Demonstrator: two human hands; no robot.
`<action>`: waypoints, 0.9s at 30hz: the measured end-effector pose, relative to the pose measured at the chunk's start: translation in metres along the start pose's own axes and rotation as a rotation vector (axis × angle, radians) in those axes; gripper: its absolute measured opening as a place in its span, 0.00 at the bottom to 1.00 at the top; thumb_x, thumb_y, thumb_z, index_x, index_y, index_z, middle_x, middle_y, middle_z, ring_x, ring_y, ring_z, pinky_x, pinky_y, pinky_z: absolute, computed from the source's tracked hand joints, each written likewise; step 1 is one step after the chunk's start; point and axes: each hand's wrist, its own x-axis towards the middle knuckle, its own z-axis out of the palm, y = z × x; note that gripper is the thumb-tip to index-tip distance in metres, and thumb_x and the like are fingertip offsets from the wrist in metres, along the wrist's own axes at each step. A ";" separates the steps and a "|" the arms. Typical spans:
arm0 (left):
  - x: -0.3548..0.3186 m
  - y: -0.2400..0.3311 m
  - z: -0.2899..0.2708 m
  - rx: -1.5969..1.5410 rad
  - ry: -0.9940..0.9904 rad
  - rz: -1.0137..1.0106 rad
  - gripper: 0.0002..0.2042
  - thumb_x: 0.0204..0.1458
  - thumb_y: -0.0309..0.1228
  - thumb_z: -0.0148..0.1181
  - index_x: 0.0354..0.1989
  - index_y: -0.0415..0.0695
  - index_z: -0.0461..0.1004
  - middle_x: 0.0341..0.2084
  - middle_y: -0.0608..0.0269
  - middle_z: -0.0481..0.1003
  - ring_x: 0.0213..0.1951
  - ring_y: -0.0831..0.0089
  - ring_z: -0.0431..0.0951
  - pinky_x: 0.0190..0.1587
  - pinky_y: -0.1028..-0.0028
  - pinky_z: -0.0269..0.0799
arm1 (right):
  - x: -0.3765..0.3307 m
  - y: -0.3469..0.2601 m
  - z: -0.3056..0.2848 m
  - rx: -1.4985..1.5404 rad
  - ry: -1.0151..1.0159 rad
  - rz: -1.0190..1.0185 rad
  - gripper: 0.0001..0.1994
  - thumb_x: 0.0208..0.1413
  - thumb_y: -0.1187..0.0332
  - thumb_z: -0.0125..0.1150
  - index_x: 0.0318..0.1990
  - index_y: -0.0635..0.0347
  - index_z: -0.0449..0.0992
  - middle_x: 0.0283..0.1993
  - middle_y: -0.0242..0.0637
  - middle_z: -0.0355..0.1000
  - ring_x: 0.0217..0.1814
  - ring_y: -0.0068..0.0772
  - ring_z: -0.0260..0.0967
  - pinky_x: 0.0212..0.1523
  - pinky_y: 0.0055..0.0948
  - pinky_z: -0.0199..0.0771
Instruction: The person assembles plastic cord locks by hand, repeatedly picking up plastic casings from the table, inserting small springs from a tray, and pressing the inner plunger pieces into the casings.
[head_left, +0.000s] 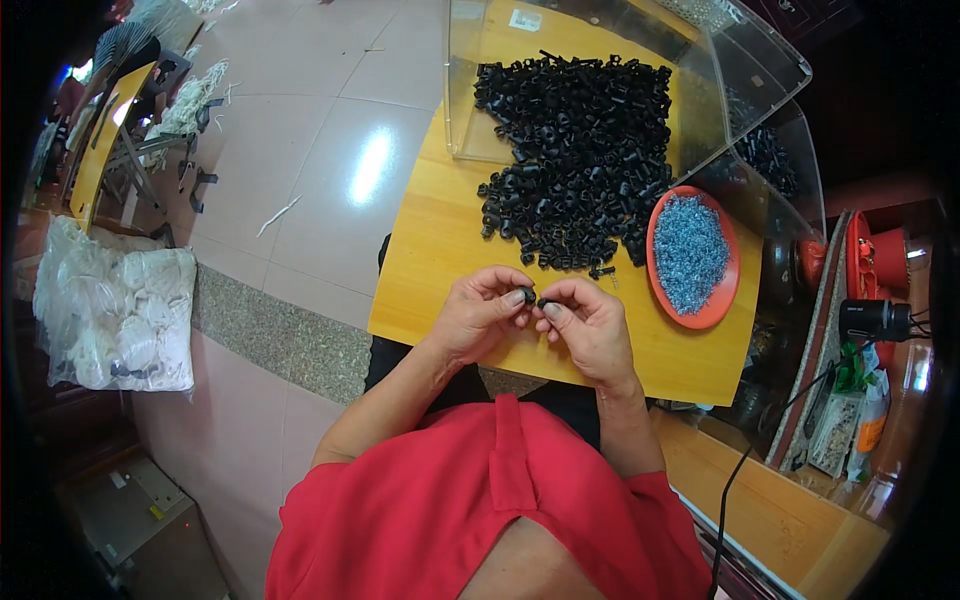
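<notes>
My left hand (488, 308) pinches a small black plastic part (528, 296) between thumb and fingertips. Close beside it, my right hand (588, 330) has thumb and forefinger closed on another small black piece (543, 303). The two pieces nearly meet over the near part of the yellow table (425, 240); whether they touch I cannot tell. Beyond my hands lies a large heap of similar black plastic parts (575, 130), spilling toward me. To the right, a red oval plate (708, 322) carries a mound of tiny, shiny, bluish bits (690, 255), too small to name.
A clear plastic bin (463, 120) lies around the far part of the heap. At the right stand a black cylindrical device (873, 320) with a cable and some packets (868, 425). A plastic bag of white material (125, 310) rests on the floor at left.
</notes>
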 end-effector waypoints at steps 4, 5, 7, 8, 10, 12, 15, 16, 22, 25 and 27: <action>0.000 -0.002 0.000 0.027 0.005 0.013 0.08 0.47 0.21 0.54 0.37 0.37 0.70 0.25 0.61 0.71 0.25 0.76 0.70 0.29 0.80 0.67 | -0.001 0.003 -0.002 -0.102 0.045 -0.099 0.06 0.50 0.77 0.52 0.37 0.66 0.70 0.29 0.31 0.69 0.29 0.16 0.65 0.27 0.15 0.65; 0.000 -0.002 0.001 0.049 0.013 0.011 0.08 0.47 0.21 0.55 0.37 0.37 0.70 0.25 0.62 0.71 0.25 0.76 0.70 0.29 0.80 0.67 | -0.001 0.003 -0.002 -0.099 0.071 -0.088 0.06 0.50 0.77 0.53 0.36 0.66 0.70 0.29 0.30 0.69 0.29 0.16 0.65 0.28 0.15 0.65; 0.000 -0.002 0.001 0.069 0.015 0.015 0.08 0.47 0.21 0.55 0.37 0.37 0.70 0.26 0.62 0.71 0.25 0.77 0.69 0.29 0.80 0.67 | -0.002 -0.001 -0.001 -0.099 0.052 -0.087 0.06 0.49 0.77 0.53 0.36 0.66 0.70 0.28 0.30 0.69 0.29 0.15 0.65 0.28 0.15 0.65; 0.000 -0.002 0.002 0.090 0.018 0.020 0.08 0.47 0.21 0.55 0.37 0.37 0.70 0.26 0.62 0.71 0.25 0.77 0.69 0.29 0.81 0.66 | -0.003 -0.002 0.000 -0.099 0.034 -0.086 0.06 0.49 0.77 0.54 0.35 0.66 0.70 0.28 0.30 0.69 0.29 0.15 0.64 0.28 0.14 0.65; 0.000 -0.002 0.002 0.095 0.016 0.021 0.08 0.47 0.21 0.55 0.37 0.37 0.70 0.26 0.62 0.71 0.25 0.77 0.69 0.29 0.81 0.66 | -0.002 0.000 0.002 -0.087 0.047 -0.097 0.05 0.48 0.78 0.54 0.34 0.66 0.70 0.28 0.29 0.68 0.29 0.14 0.64 0.28 0.14 0.64; 0.000 -0.002 0.003 0.101 0.013 0.023 0.08 0.47 0.21 0.55 0.37 0.37 0.70 0.26 0.62 0.71 0.25 0.77 0.68 0.29 0.81 0.66 | 0.000 0.001 0.002 -0.075 0.061 -0.109 0.05 0.48 0.78 0.54 0.34 0.66 0.69 0.28 0.29 0.68 0.29 0.14 0.64 0.28 0.14 0.64; -0.001 -0.001 0.003 0.126 0.020 0.009 0.08 0.47 0.22 0.55 0.37 0.36 0.70 0.26 0.63 0.70 0.25 0.78 0.68 0.29 0.81 0.66 | 0.002 0.003 0.001 -0.159 0.089 -0.125 0.04 0.47 0.78 0.54 0.32 0.65 0.69 0.27 0.28 0.68 0.28 0.13 0.63 0.27 0.14 0.64; -0.001 -0.002 0.003 0.139 0.021 0.014 0.08 0.47 0.22 0.55 0.37 0.36 0.70 0.26 0.63 0.70 0.25 0.78 0.68 0.29 0.81 0.65 | 0.002 0.003 0.001 -0.188 0.089 -0.126 0.04 0.47 0.78 0.54 0.32 0.65 0.69 0.27 0.28 0.68 0.27 0.13 0.63 0.26 0.14 0.63; -0.004 -0.008 0.000 0.327 0.038 0.082 0.08 0.48 0.23 0.54 0.37 0.36 0.71 0.26 0.65 0.70 0.25 0.81 0.68 0.29 0.83 0.65 | 0.003 0.005 0.000 -0.300 0.086 -0.105 0.02 0.46 0.77 0.54 0.28 0.64 0.69 0.23 0.27 0.67 0.24 0.12 0.61 0.23 0.15 0.62; -0.005 -0.008 0.004 0.532 0.041 0.160 0.07 0.48 0.23 0.54 0.35 0.35 0.71 0.25 0.66 0.70 0.25 0.82 0.68 0.29 0.84 0.65 | 0.004 0.003 -0.004 -0.291 0.039 -0.077 0.01 0.45 0.77 0.54 0.27 0.64 0.69 0.22 0.27 0.67 0.24 0.12 0.61 0.23 0.16 0.62; -0.005 -0.007 0.007 0.646 0.038 0.204 0.07 0.48 0.22 0.54 0.35 0.35 0.71 0.25 0.66 0.70 0.25 0.82 0.69 0.28 0.84 0.65 | 0.003 0.001 -0.006 -0.285 0.007 -0.059 0.01 0.45 0.77 0.54 0.26 0.64 0.69 0.22 0.27 0.67 0.23 0.12 0.61 0.23 0.16 0.62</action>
